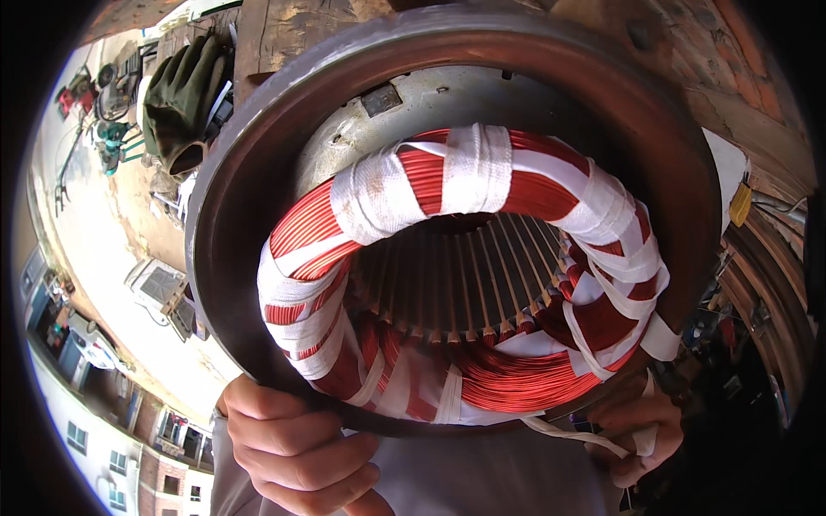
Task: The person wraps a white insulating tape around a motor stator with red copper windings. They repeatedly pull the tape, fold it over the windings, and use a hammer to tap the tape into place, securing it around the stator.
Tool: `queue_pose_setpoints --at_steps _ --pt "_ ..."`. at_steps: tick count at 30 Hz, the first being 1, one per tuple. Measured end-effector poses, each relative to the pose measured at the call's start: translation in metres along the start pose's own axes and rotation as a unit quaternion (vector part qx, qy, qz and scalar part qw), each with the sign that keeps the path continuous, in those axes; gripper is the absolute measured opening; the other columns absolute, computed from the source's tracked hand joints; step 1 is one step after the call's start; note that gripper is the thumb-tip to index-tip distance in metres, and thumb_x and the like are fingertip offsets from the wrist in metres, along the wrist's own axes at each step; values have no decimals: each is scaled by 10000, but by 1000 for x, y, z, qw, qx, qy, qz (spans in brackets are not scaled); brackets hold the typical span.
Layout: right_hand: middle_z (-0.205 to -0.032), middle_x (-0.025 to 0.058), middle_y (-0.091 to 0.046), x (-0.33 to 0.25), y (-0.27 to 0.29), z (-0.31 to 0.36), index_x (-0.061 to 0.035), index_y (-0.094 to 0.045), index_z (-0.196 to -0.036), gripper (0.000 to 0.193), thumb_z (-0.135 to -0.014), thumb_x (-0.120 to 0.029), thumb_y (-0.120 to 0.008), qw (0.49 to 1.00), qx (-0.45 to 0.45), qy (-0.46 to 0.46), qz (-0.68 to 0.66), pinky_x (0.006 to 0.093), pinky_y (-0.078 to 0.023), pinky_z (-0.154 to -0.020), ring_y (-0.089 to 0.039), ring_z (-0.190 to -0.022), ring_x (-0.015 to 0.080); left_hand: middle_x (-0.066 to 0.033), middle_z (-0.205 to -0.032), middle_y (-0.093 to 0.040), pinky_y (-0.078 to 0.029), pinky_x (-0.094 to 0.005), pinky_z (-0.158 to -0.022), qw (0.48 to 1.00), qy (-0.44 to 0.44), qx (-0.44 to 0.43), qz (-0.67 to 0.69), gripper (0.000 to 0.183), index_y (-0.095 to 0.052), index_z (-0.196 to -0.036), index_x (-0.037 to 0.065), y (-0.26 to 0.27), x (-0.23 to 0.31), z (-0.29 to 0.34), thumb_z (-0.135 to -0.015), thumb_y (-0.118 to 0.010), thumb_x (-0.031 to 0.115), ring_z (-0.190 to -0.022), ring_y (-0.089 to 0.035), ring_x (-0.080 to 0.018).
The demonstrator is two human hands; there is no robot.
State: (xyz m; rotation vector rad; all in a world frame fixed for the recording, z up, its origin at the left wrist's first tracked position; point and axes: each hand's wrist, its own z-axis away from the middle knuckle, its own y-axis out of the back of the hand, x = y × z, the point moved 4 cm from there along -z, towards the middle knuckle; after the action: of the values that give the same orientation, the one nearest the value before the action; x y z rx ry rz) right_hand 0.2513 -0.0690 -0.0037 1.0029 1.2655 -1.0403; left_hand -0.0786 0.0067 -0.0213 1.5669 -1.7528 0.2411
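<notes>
A motor stator fills the middle, its round dark metal housing (228, 224) facing me. Inside, a ring of red enamelled copper winding (533, 378) is bound with white cloth tape (379, 202). Thin slot strips (469, 284) line the bore. At the lower right my right hand (637, 434) is closed on a loose length of the white tape (564, 433), which runs to the bottom of the coil. My left hand (297, 447) is closed by the housing's lower left edge, fingers curled; what they hold, if anything, is hidden.
A dark work glove (182, 107) lies at the upper left on a wooden surface. Far left, a bright yard holds machines and a boxy grey unit (162, 288), with buildings beyond. Brown curved rails (761, 292) and a yellow item (740, 205) are at right.
</notes>
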Motion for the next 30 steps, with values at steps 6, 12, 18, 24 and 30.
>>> queue_pose_setpoints --at_steps 6,12,18,24,30 --pt "-854 136 -623 -24 -15 54 -66 -595 -941 299 -1004 -352 -657 974 159 -92 132 330 -469 -560 -562 -594 176 68 -718 -636 -340 -279 -597 998 52 -32 -10 437 -612 -851 174 2 -8 7 -962 -644 595 -610 -480 -101" --pt "-774 81 -630 -59 -13 64 -106 -618 -903 259 -959 -338 -719 978 134 -28 159 305 -433 -490 -535 -527 149 94 -736 -676 -284 -260 -571 991 109 -24 -78 411 -679 -844 179 -2 15 11 -778 -840 551 -609 -460 -89" --pt "-800 80 -713 -110 -33 74 -159 -713 -798 186 -711 -194 -873 960 -108 54 253 261 -383 -423 -564 -468 136 -49 -1078 -729 -475 -410 -1028 982 72 -162 -62 301 -736 -1174 106 -75 92 -35 -932 -661 269 -1092 -668 -213" --pt "-646 -17 -683 -149 -35 122 -155 -777 -943 262 -753 -277 -908 914 -215 89 332 251 -345 -401 -550 -431 104 -14 -663 -545 -526 -370 -760 998 21 33 -57 349 -694 -1109 -75 -92 144 -30 -859 -794 146 -574 -529 -165" --pt "-652 6 -690 -143 -23 179 -97 -774 -967 306 -789 -325 -873 886 -268 90 367 276 -405 -450 -602 -467 172 6 -629 -531 -483 -439 -907 954 85 267 -108 294 -603 -1144 -14 -41 224 39 -1071 -587 271 -611 -483 -126"
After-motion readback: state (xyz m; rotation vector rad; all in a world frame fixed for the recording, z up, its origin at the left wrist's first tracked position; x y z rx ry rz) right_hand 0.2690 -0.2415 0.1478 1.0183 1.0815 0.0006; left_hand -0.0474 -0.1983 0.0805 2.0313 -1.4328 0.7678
